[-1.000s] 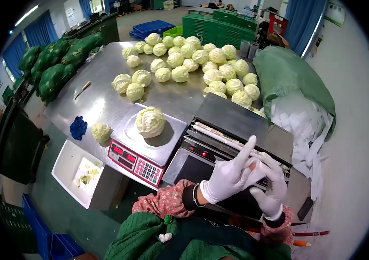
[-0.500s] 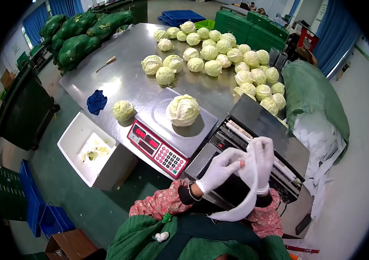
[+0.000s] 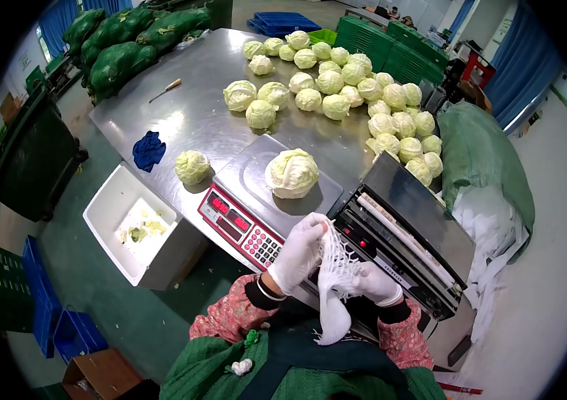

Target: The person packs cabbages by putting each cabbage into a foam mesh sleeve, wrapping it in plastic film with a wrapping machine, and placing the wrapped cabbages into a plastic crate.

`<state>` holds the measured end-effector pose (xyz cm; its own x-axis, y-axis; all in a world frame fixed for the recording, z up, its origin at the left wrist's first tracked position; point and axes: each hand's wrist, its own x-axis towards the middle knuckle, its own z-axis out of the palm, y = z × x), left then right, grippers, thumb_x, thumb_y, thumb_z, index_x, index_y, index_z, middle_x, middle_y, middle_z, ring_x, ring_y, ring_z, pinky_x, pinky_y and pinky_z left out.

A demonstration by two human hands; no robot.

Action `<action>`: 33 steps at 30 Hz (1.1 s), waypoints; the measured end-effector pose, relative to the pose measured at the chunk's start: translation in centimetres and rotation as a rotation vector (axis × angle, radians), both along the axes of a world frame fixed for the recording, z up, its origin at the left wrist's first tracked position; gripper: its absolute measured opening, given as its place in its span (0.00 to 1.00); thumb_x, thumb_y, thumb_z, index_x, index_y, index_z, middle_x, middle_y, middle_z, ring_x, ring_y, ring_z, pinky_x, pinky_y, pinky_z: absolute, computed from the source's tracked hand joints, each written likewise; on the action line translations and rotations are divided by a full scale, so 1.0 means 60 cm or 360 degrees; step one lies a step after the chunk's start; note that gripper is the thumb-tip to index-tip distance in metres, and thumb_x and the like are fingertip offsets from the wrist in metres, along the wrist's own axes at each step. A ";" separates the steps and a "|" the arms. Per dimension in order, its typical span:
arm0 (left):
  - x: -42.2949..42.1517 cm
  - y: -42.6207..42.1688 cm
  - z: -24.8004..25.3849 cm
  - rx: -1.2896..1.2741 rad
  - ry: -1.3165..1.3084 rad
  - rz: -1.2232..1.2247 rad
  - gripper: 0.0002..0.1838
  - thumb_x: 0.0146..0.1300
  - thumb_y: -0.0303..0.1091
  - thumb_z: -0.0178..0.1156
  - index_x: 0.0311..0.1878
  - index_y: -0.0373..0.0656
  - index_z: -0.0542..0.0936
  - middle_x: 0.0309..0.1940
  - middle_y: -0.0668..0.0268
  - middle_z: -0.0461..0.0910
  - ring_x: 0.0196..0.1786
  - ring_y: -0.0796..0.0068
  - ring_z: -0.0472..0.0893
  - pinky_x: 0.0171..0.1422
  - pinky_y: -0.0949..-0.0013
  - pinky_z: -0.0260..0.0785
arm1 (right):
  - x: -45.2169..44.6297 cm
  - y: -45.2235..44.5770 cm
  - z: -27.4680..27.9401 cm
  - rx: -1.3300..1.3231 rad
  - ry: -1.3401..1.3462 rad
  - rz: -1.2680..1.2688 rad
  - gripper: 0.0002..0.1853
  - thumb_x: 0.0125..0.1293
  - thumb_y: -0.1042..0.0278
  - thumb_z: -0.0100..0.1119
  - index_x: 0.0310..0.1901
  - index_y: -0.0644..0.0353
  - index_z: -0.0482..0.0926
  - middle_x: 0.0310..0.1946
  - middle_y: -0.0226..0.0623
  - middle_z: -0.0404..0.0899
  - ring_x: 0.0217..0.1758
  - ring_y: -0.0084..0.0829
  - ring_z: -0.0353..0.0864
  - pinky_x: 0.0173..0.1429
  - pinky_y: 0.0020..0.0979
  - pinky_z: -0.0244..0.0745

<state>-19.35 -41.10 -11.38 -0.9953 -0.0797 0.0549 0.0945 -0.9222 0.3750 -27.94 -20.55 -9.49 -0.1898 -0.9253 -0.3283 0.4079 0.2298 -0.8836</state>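
A white foam mesh net (image 3: 334, 273) is stretched between my hands, its lower end hanging bunched in front of my apron. My gloved left hand (image 3: 300, 255) pinches the upper edge of the net, near the front of the scale. Lower down on the other side, my gloved right hand (image 3: 375, 283) grips the net with its fingers closed. Just beyond my hands a trimmed cabbage (image 3: 291, 173) sits on the plate of the red-fronted digital scale (image 3: 235, 221).
A black film-wrapping machine (image 3: 407, 233) stands right of the scale. Several cabbages (image 3: 330, 82) cover the table's far side; a single cabbage (image 3: 192, 167) and a blue cloth (image 3: 149, 151) lie left. A white bin (image 3: 123, 230) holds leaf scraps. A green sack (image 3: 483, 150) bulges at right.
Both hands have moved left and down from in front of the wrapping machine. The net, earlier bunched up, is now spread open so its mesh shows. The cabbage stays on the scale.
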 end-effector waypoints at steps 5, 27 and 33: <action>0.057 -0.023 0.034 -0.1077 0.0326 0.0219 0.20 0.69 0.33 0.55 0.61 0.34 0.70 0.51 0.67 0.78 0.53 0.79 0.78 0.60 0.74 0.72 | -0.021 -0.034 -0.002 -0.0282 0.0756 -0.0592 0.17 0.69 0.60 0.60 0.44 0.70 0.81 0.42 0.39 0.81 0.43 0.32 0.82 0.54 0.30 0.76; -0.102 -0.276 -0.088 -0.1379 -0.0833 0.0883 0.22 0.74 0.46 0.50 0.53 0.33 0.77 0.45 0.62 0.81 0.46 0.74 0.77 0.53 0.70 0.69 | -0.202 -0.358 -0.019 0.0297 0.2126 -0.1471 0.09 0.58 0.67 0.62 0.38 0.60 0.80 0.34 0.50 0.80 0.39 0.49 0.81 0.40 0.39 0.74; -0.102 -0.252 -0.098 -0.1355 -0.0622 0.1193 0.19 0.72 0.38 0.50 0.54 0.33 0.78 0.46 0.61 0.81 0.48 0.73 0.79 0.53 0.72 0.71 | -0.156 -0.364 -0.070 -0.0253 0.0688 -0.1453 0.13 0.67 0.70 0.55 0.47 0.70 0.82 0.40 0.34 0.85 0.40 0.23 0.80 0.45 0.29 0.74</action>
